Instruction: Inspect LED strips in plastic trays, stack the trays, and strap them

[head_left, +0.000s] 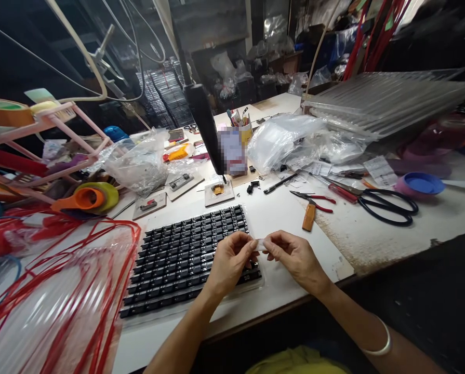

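Note:
Between my two hands is a small whitish strip (260, 244), too small to name. My left hand (234, 257) pinches its left end, over the right edge of a clear tray. On the other end, the thumb and fingers of my right hand (294, 257) are closed in a pinch. Rows of small black parts (185, 249) fill the clear plastic tray (251, 221) beneath and left of my left hand. Part of the tray's right side is hidden by that hand.
Beyond the tray stand a dark upright tool (207, 119) and a small white block (220, 193). Red-handled pliers (314, 200), black-handled scissors (388, 205) and a pen-like tool (281, 183) lie to the right. Red straps (111, 280) cover clear trays at left. Plastic bags (282, 140) are piled behind.

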{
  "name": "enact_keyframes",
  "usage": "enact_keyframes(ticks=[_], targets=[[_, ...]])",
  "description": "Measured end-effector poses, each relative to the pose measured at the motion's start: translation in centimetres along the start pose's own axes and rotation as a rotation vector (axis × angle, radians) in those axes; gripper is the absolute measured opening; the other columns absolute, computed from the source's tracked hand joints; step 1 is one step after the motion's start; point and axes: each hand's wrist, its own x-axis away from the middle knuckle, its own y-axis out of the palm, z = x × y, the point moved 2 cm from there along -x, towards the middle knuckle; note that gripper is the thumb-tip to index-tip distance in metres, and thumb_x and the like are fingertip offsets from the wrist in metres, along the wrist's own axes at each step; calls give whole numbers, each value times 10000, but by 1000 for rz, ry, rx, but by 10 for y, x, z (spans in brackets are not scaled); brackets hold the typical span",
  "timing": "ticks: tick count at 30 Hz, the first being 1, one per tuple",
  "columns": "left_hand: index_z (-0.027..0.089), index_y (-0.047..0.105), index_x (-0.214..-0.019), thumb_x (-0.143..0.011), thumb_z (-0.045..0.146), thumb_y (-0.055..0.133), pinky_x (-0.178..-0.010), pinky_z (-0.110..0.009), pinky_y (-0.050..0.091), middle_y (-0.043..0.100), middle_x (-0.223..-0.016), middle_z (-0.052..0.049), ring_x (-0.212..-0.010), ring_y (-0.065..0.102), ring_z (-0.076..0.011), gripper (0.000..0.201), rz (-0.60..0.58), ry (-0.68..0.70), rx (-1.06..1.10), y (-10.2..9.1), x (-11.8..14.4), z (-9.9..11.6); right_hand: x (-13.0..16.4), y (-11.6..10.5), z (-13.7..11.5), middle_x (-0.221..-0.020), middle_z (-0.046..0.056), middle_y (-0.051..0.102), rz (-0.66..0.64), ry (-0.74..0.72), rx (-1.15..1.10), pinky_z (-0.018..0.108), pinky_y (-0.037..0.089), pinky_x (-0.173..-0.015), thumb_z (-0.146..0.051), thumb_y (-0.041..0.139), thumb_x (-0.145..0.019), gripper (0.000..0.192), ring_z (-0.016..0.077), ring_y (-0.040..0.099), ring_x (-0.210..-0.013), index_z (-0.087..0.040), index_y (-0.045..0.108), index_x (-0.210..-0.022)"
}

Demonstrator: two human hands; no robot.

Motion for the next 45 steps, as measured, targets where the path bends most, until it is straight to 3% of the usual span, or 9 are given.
enact_keyframes(ticks=[23,30,41,43,45], targets=[[122,585,-723,-738,410,683,-470,-197,429,638,-593,-24,-520,568,-104,304,-26,-65,37,-1,-4,-3,-6,3,4,-691,2,604,74,21,-118,245,480,-625,-364,656,-786,212,121,580,-646,-160,600,-791],[127,574,-709,-723,398,700,-470,-197,426,645,-598,-24,-524,571,-105,299,-2,-82,65,-2,-2,-3,-5,4,6,-836,17,610,85,2,-164,288,500,-694,-323,681,-766,238,141,587,-731,-182,573,-924],[133,557,-727,-763,399,657,-487,-218,444,621,-613,-29,-535,568,-115,287,-21,-77,23,-1,-3,-4,-2,5,5,-731,-42,554,88,-41,-164,301,459,-727,-280,657,-792,301,140,589,-728,-233,497,-1042],[147,546,-818,-823,399,587,-519,-242,469,624,-725,-43,-603,578,-130,255,18,-2,-47,-2,-2,-4,-3,5,3,-734,-37,555,78,-25,-191,281,458,-711,-283,652,-792,248,127,572,-717,-223,529,-998],[177,515,-997,-867,345,530,-658,-297,510,603,-994,-89,-831,599,-172,212,93,226,-176,-4,0,0,-6,3,1,-736,-32,556,75,4,-235,253,453,-678,-284,658,-781,203,113,558,-705,-211,556,-941]])
